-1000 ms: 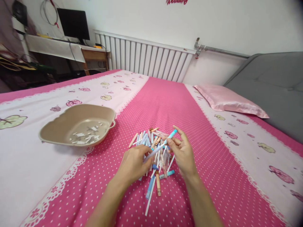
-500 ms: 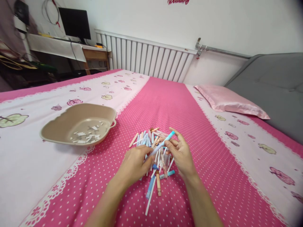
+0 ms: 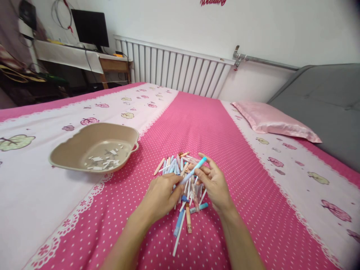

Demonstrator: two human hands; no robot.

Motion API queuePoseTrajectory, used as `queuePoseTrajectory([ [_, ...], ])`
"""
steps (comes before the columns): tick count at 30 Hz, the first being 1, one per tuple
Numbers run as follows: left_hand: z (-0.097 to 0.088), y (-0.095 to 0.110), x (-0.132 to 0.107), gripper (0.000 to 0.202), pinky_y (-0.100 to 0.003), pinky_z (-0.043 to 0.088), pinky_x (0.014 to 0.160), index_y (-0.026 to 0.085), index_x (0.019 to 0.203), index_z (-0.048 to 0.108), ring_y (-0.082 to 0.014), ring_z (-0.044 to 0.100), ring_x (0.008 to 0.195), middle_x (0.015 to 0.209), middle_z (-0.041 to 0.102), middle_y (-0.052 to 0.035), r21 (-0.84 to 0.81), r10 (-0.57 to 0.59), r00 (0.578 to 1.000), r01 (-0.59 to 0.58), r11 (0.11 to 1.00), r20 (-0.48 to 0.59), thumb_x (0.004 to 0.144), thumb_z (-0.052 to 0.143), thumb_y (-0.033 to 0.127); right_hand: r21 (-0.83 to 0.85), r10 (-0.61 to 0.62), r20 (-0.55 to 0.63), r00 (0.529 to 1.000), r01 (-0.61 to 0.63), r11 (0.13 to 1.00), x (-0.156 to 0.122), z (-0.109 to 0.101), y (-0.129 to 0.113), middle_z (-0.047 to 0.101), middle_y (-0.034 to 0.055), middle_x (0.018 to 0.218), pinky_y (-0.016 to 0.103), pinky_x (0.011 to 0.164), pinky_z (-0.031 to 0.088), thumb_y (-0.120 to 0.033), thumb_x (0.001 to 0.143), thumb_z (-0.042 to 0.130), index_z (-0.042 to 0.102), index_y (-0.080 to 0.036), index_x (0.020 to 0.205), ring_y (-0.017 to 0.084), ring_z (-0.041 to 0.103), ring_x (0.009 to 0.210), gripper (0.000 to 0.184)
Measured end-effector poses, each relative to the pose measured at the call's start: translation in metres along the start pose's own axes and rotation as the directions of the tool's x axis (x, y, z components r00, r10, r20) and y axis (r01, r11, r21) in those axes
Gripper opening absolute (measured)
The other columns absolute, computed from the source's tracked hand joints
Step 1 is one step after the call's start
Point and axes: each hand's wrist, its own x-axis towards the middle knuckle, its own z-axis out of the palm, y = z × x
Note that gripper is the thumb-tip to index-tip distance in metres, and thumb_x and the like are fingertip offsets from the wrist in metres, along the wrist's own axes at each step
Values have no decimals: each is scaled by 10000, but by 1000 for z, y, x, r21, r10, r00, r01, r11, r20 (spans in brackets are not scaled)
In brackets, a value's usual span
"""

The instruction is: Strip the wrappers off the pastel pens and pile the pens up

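Note:
A pen [image 3: 190, 173] with a bright blue end and a pale lilac barrel is held slantwise over the pile between both hands. At its lower left end, my left hand [image 3: 162, 192] pinches it between thumb and fingers. My right hand [image 3: 213, 182] grips it near the bright blue end, thumb on top. Beneath lies a loose pile of pen parts: barrels, caps and thin white sticks. In front of it are a blue pen part [image 3: 179, 224], a tan pen part [image 3: 188, 221], a turquoise-ended piece [image 3: 200, 207] and a long white stick [image 3: 179, 236].
A beige basin [image 3: 90, 148] with small white and grey bits inside stands on the bed to the left. The pink dotted bedspread [image 3: 194, 112] lies under everything. A pink pillow [image 3: 274, 119] rests at the right, near the grey headboard [image 3: 323, 97]. A radiator [image 3: 174, 67] lines the wall.
Both hands keep hold of the pen over the pile. The pen and right fingers have shifted very slightly left; the pile and basin look the same.

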Motion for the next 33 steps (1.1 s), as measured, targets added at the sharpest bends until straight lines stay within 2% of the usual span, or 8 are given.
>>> queuePoseTrajectory([
  [5,0,0,0,180,-238,327,607,207,828,606,-147,539,707,769,623,-14,-3,6,1000,-6,1000,-14,829,428,235,13,23,-14,1000,-23,1000,0,0,1,669,55,870,200,507,433,-337,720,643,412,-207,1239,146,614,706,583],
  [12,5,0,0,151,-238,335,615,205,847,624,-139,537,690,767,629,-13,-5,0,994,-1,1000,-109,799,490,254,23,23,-87,996,-21,1000,1,2,1,605,-31,689,195,494,409,-327,684,674,494,-207,1102,107,569,590,470],
  [20,6,0,0,136,-238,324,602,205,827,623,-131,527,668,745,625,-3,-34,-2,992,-3,999,-127,795,505,264,5,7,-116,993,-6,1000,0,2,1,636,-6,742,217,536,431,-352,673,690,508,-195,1076,134,597,668,469],
  [23,3,0,0,147,-237,337,624,203,860,618,-133,531,694,780,630,-5,-89,4,996,-12,996,-87,807,494,261,37,21,-70,997,-19,999,-2,2,-2,661,37,891,222,566,448,-365,717,651,494,-215,1146,158,612,786,480],
  [27,0,1,0,187,-234,345,645,212,908,608,-134,529,731,812,630,-1,-183,21,999,-27,983,-38,845,437,258,145,22,78,997,-33,989,-5,1,-7,626,57,1100,263,741,469,-321,781,592,450,-257,1232,163,590,949,477],
  [33,0,4,0,200,-225,325,622,182,740,546,-115,501,690,745,597,15,-235,57,998,-59,970,-18,863,393,215,245,33,158,987,-71,967,-5,-1,-7,653,64,1050,328,810,469,-265,766,618,439,-244,1252,180,612,917,518],
])
